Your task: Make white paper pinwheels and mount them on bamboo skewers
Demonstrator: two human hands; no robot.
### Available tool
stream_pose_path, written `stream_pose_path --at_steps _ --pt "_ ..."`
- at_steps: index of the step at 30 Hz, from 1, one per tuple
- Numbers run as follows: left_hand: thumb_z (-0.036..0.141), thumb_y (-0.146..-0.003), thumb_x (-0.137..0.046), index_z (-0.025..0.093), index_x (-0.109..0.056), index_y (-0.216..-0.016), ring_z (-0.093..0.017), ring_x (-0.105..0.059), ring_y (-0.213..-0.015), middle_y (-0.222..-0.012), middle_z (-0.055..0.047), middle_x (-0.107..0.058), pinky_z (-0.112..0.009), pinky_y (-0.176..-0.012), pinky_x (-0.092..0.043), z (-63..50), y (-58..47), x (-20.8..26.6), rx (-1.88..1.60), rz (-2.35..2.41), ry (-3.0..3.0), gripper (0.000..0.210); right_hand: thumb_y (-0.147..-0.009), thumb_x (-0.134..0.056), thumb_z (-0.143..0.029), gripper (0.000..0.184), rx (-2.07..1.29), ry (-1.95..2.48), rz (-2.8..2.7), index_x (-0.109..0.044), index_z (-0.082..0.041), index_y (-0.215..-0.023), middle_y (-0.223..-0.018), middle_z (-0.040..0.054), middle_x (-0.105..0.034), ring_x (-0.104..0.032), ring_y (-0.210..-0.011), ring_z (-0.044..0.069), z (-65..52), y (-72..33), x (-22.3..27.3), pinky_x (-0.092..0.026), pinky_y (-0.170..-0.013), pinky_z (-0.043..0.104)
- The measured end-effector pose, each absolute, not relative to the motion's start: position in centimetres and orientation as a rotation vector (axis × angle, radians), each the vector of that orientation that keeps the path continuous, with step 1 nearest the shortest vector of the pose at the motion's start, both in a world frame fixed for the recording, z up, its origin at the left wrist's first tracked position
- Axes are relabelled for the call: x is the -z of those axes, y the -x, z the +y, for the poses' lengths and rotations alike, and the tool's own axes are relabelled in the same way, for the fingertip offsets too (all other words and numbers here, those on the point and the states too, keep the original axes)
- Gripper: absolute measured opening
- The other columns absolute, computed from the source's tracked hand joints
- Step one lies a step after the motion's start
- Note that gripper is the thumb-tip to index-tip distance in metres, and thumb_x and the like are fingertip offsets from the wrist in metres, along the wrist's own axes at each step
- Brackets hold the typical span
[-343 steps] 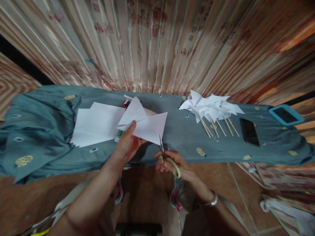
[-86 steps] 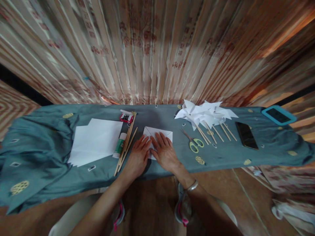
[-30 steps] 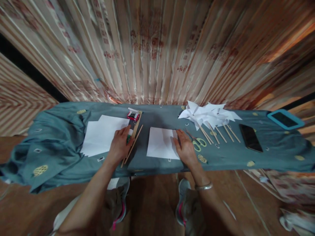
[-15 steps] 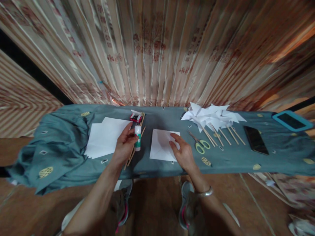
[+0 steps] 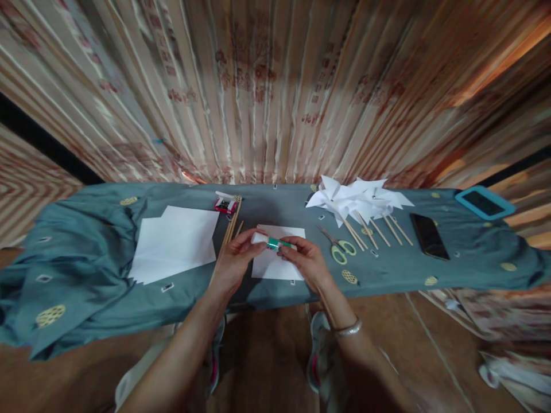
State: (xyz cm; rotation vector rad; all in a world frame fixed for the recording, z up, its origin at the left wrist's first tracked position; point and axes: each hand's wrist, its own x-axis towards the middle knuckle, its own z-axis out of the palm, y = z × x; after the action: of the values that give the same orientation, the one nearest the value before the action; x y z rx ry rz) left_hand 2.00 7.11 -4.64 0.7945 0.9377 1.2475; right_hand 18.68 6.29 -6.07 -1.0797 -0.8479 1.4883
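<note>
A green and white glue stick [image 5: 272,243] lies crosswise between my hands, over a square of white paper [image 5: 275,268] on the cloth. My left hand [image 5: 241,255] is closed on its white end. At the green end, the fingers of my right hand [image 5: 306,258] grip the tube. The stick is held above the paper, which is partly covered by my fingers. Left of my hands, thin wooden sticks [image 5: 229,235] lie on the cloth, beside a stack of larger white paper sheets [image 5: 174,244].
A small red box [image 5: 225,204] stands open behind the sticks. To the right are scissors [image 5: 340,250] with green handles, several white paper pinwheels [image 5: 361,199] on sticks, a black phone [image 5: 429,236] and a blue-framed tablet [image 5: 485,202]. A patterned cloth [image 5: 103,287] covers the table.
My left hand has brought the glue stick right, over the square paper, turning it from upright to sideways. My right hand has left the paper and taken hold of the stick's other end.
</note>
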Motion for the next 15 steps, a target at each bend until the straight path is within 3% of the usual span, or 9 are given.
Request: stream_pose_path --at_steps 3,7,9,12,15 --pt "0.025 -0.057 -0.085 0.017 -0.074 -0.081 -0.011 -0.063 -0.071 -0.080 0.000 -0.072 -0.023 -0.070 -0.050 7.5 -1.6 4.7 -1.275 0.980 -0.711 0.028 -0.052 -0.090 -0.034 0.035 -1.476 1.093 -0.809 -0.075 -0.019 -0.079 -0.070 -0.0016 -0.072 -0.065 -0.059 0.009 6.3 -20.6 5.8 -0.053 -0.059 0.020" --pt "0.019 -0.056 -0.083 0.019 -0.074 -0.085 -0.013 -0.066 -0.083 -0.086 -0.001 -0.073 -0.028 -0.083 -0.051 8.0 -1.3 4.8 -1.315 0.922 -0.570 0.031 -0.055 -0.090 -0.033 0.032 -1.503 1.053 -0.723 -0.074 -0.019 -0.080 -0.076 -0.0006 -0.075 -0.067 -0.061 0.010 6.2 -22.3 5.5 -0.057 -0.060 0.019" --pt "0.014 -0.054 -0.081 0.019 -0.074 -0.086 -0.013 -0.065 -0.086 -0.089 -0.001 -0.072 -0.026 -0.081 -0.050 7.8 -1.8 5.0 -1.241 0.900 -0.577 0.033 -0.055 -0.090 -0.031 0.032 -1.550 1.005 -0.672 -0.074 -0.020 -0.081 -0.079 -0.0007 -0.075 -0.068 -0.063 0.010 6.2 -22.5 5.3 -0.058 -0.061 0.019" --pt "0.013 -0.050 -0.081 0.019 -0.075 -0.085 -0.010 -0.061 -0.076 -0.081 0.001 -0.070 -0.021 -0.073 -0.047 7.1 -3.3 5.2 -1.137 0.861 -0.590 0.036 -0.053 -0.091 -0.028 0.035 -1.625 0.932 -0.627 -0.075 -0.022 -0.083 -0.081 -0.0018 -0.076 -0.069 -0.066 0.010 6.0 -22.1 5.3 -0.059 -0.065 0.019" --pt "0.018 -0.050 -0.085 0.019 -0.075 -0.085 -0.012 -0.060 -0.076 -0.077 0.002 -0.068 -0.026 -0.078 -0.046 6.5 -4.8 5.1 -1.139 0.835 -0.622 0.036 -0.055 -0.090 -0.027 0.034 -1.661 0.898 -0.645 -0.075 -0.023 -0.084 -0.082 -0.0025 -0.075 -0.070 -0.070 0.010 6.0 -21.4 5.5 -0.059 -0.069 0.019"
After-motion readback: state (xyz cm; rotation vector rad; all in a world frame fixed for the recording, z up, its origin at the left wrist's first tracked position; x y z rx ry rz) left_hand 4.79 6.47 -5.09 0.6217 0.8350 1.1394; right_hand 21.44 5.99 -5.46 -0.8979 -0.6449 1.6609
